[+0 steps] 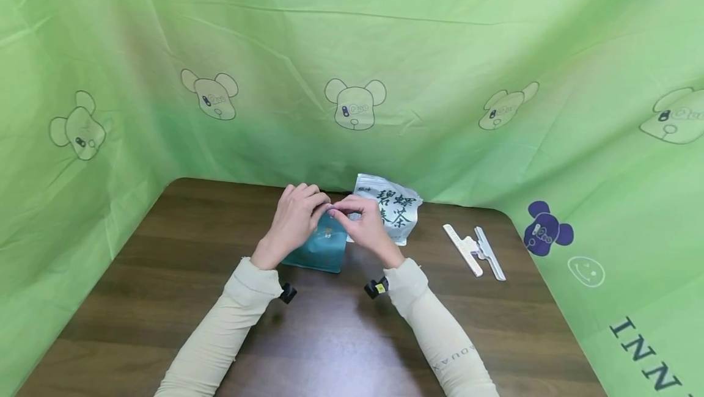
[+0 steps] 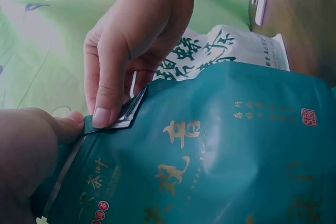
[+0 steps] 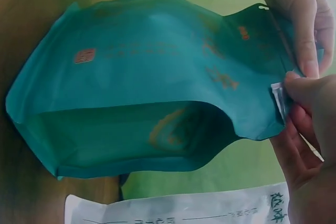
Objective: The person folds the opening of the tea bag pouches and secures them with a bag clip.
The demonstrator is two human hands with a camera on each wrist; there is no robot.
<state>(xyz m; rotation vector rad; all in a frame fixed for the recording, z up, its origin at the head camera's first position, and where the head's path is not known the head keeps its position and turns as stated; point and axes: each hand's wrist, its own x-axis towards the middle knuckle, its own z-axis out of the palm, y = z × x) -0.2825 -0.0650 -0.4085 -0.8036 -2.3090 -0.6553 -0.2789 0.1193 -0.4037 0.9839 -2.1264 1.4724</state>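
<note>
Teal bag [image 1: 319, 251]: near the centre of the head view, just left of middle; smooth teal, bulging at the front, marked with gold characters, a small red square seal and round red marks toward the top; folded inward along one side, with gold print in the fold; silvery along the corner at the fingertips.
Left hand [image 1: 295, 215]: at the bag's top edge, upper left of the bag in the head view; pinching that edge between thumb and fingers.
Right hand [image 1: 367, 226]: on the same edge, just beside the left hand; grasping the silvery corner, thumb pressed on the front.
White bag [image 1: 397, 211]: right of centre, behind the right hand; printed with large dark green characters.
Clips [image 1: 463, 251]: right of the frame, side by side on the brown table [image 1: 165, 275]; one whitish, one pale blue.
Count: one teal bag, one white bag, two clips, two hands, one table.
Green curtain [image 1: 286, 36]: across the upper frame, printed with bear heads.
</note>
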